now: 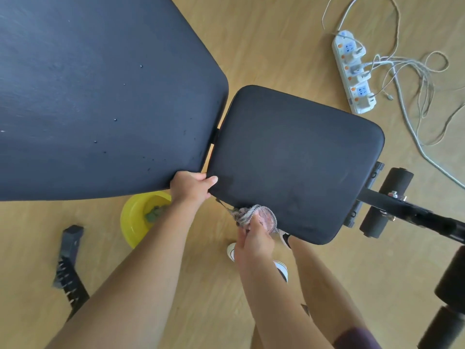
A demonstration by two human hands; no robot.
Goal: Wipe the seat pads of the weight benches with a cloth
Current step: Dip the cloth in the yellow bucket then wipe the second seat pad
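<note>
While droplets dot the back pad at left, the left hand curls closed on the seat pad corner. The right hand, closed around the bunched cloth, works the pad's near edge; most of it looks unwiped.
</note>
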